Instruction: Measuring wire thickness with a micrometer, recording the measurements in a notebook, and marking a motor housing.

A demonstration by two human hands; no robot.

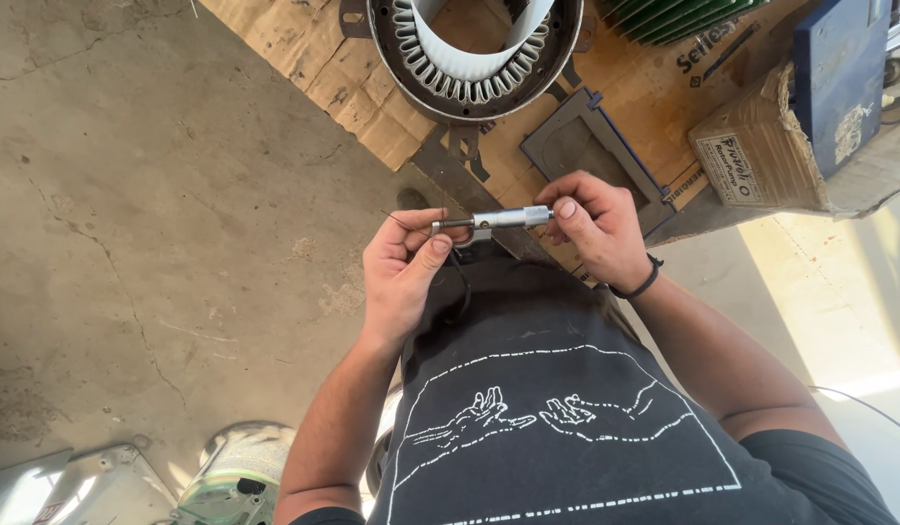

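I hold a small silver micrometer (494, 220) level in front of my chest, over my dark printed shirt. My left hand (403, 269) pinches its frame end, and a thin wire (399, 223) sticks out by the thumb and fingers. My right hand (598, 226) grips the thimble end between thumb and fingers; a black band sits on that wrist.
A round motor stator (474, 58) with white slot liners lies on cardboard (304, 53) ahead. Beside it are a dark rectangular frame (591, 146), a cardboard box (761, 146), a blue box (839, 68) and green fins (673, 15). Cracked concrete floor (148, 194) lies left.
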